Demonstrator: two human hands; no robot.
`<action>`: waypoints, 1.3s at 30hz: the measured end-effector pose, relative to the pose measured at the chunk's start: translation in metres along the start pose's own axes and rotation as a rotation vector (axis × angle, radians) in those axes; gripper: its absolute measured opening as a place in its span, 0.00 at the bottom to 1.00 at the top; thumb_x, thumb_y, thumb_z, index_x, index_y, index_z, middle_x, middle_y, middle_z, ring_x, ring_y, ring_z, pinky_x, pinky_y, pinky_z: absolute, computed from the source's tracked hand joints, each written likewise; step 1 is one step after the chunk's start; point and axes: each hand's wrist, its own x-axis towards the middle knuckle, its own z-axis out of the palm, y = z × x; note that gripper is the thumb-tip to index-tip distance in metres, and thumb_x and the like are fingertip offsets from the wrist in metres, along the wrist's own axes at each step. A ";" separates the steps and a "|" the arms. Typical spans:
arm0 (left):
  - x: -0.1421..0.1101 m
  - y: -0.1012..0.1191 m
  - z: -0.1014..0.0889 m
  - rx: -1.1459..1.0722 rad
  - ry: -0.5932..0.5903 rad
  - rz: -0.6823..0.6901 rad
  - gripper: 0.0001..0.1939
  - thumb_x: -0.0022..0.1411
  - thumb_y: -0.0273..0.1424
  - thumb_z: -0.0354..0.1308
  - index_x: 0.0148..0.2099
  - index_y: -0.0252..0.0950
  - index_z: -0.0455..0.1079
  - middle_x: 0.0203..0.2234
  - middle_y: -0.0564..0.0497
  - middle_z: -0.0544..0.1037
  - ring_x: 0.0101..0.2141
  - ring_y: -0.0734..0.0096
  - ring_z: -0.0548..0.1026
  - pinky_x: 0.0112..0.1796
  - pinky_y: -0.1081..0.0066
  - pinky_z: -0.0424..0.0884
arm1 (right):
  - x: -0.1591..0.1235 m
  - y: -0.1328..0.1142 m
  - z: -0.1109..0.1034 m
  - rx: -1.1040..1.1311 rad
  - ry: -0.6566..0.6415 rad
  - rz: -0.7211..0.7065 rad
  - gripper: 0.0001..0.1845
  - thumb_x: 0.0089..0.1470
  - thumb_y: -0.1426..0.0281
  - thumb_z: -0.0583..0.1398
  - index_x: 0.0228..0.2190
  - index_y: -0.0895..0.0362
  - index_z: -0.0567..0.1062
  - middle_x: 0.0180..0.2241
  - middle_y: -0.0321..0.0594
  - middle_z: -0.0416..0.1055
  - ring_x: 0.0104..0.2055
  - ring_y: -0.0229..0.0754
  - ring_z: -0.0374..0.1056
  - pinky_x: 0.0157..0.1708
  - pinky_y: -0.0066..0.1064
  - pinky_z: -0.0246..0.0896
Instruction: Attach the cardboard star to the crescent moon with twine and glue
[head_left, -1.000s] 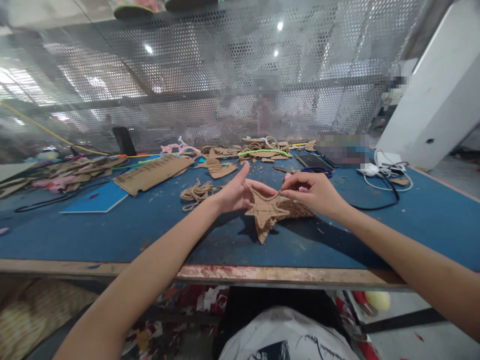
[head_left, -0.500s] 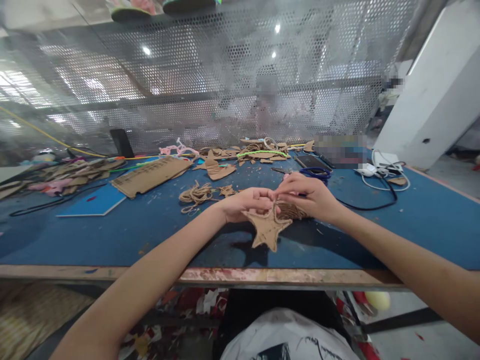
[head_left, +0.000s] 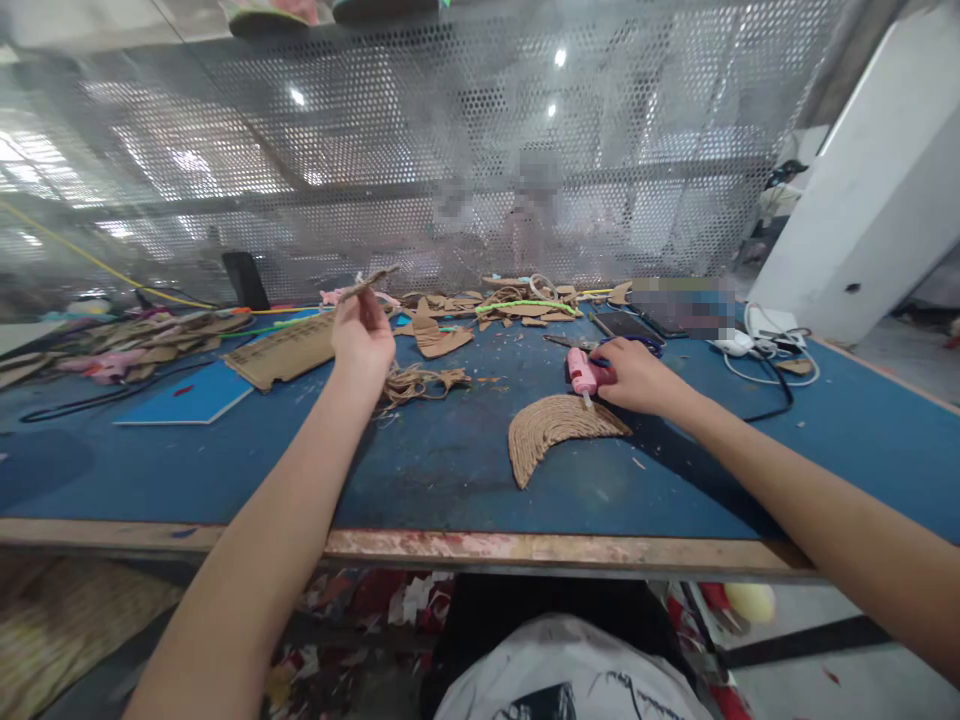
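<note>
My left hand is raised above the left middle of the table, its fingers closed on the cardboard star, which shows almost edge-on. My right hand grips a pink glue gun. The gun's pale nozzle points down at the upper edge of a twine-covered crescent; whether it touches cannot be made out. Behind my left wrist lies a loose bundle of twine, with a small cardboard piece at its right end.
Cardboard scraps and a bright green strip lie along the back. A large cardboard sheet and a blue board are at left. Blue-handled scissors, a phone and a white charger with cables sit at right.
My hands have parted. The left has carried the star up and left, turning it edge-on. My right hand has let go of the star and taken hold of the glue gun, uncovering the crescent.
</note>
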 end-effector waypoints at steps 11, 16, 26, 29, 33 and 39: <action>-0.006 -0.044 -0.028 0.510 -0.702 -0.157 0.14 0.45 0.27 0.71 0.36 0.33 0.75 0.29 0.54 0.80 0.23 0.84 0.74 0.27 0.84 0.70 | -0.010 -0.014 -0.017 0.031 0.247 0.015 0.16 0.48 0.70 0.57 0.42 0.59 0.69 0.41 0.49 0.72 0.40 0.51 0.68 0.35 0.37 0.59; -0.021 -0.047 -0.029 0.627 -0.851 -0.228 0.21 0.40 0.35 0.73 0.39 0.33 0.77 0.30 0.52 0.81 0.25 0.83 0.73 0.26 0.83 0.67 | -0.021 -0.022 -0.035 0.277 0.664 -0.359 0.08 0.53 0.69 0.58 0.37 0.55 0.67 0.34 0.44 0.68 0.37 0.46 0.66 0.37 0.36 0.62; -0.038 -0.059 -0.032 0.623 -0.923 -0.378 0.23 0.41 0.40 0.73 0.39 0.34 0.78 0.26 0.53 0.79 0.20 0.84 0.71 0.24 0.81 0.66 | -0.028 -0.040 -0.022 0.265 0.536 -0.602 0.07 0.57 0.65 0.59 0.31 0.53 0.65 0.28 0.39 0.65 0.31 0.42 0.60 0.30 0.32 0.59; -0.041 -0.059 -0.032 0.617 -0.942 -0.439 0.22 0.40 0.39 0.73 0.38 0.35 0.78 0.22 0.54 0.77 0.20 0.83 0.72 0.24 0.82 0.67 | -0.028 -0.037 -0.020 0.240 0.492 -0.590 0.07 0.57 0.65 0.58 0.31 0.54 0.65 0.29 0.40 0.65 0.31 0.42 0.60 0.30 0.32 0.57; -0.047 -0.059 -0.031 0.621 -0.942 -0.471 0.20 0.41 0.38 0.73 0.37 0.34 0.78 0.23 0.53 0.78 0.21 0.82 0.73 0.24 0.82 0.68 | -0.030 -0.037 -0.020 0.185 0.451 -0.544 0.06 0.58 0.66 0.56 0.30 0.55 0.67 0.29 0.40 0.63 0.31 0.41 0.59 0.29 0.31 0.54; -0.050 -0.058 -0.031 0.620 -0.957 -0.470 0.19 0.41 0.38 0.74 0.36 0.35 0.78 0.25 0.53 0.79 0.20 0.83 0.73 0.24 0.81 0.68 | -0.032 -0.040 -0.023 0.139 0.426 -0.514 0.07 0.59 0.69 0.54 0.29 0.56 0.68 0.28 0.39 0.62 0.29 0.40 0.58 0.26 0.30 0.50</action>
